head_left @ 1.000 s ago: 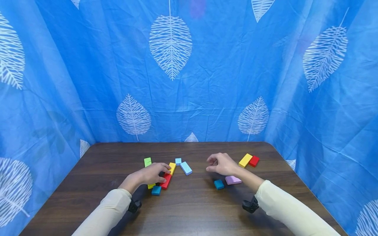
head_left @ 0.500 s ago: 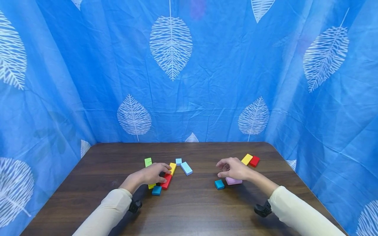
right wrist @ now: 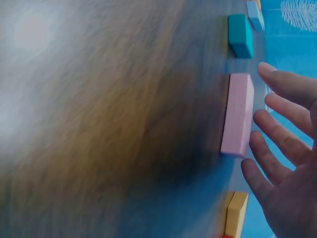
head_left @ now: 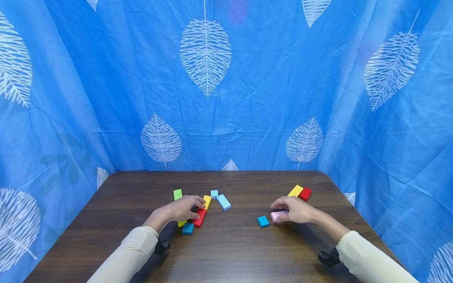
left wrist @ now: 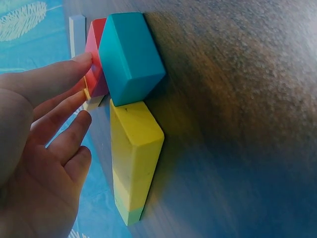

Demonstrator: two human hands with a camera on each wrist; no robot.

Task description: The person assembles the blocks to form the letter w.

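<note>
In the head view my left hand (head_left: 185, 208) rests at a group of blocks. Its thumb is at a red block (head_left: 199, 217) and its fingertips reach a yellow block (head_left: 207, 202) behind. The left wrist view shows those fingers fairly straight beside the red block (left wrist: 96, 62), near a teal block (left wrist: 131, 54) and a longer yellow block (left wrist: 133, 148). My right hand (head_left: 297, 209) hovers at a pink block (head_left: 277, 215), thumb and fingers spread around it. The right wrist view shows the pink block (right wrist: 238, 111) on the table, with no firm grip visible.
A teal block (head_left: 263, 221) lies left of the pink one. Behind the right hand sit a yellow block (head_left: 295, 190) and a red block (head_left: 305, 193). Two light blue blocks, one larger (head_left: 223, 202), lie mid-table. A green block (head_left: 177, 194) is behind the left hand.
My right hand has moved rightward and lower, from left of the pink block to over it. The left hand and the blocks look unmoved.
</note>
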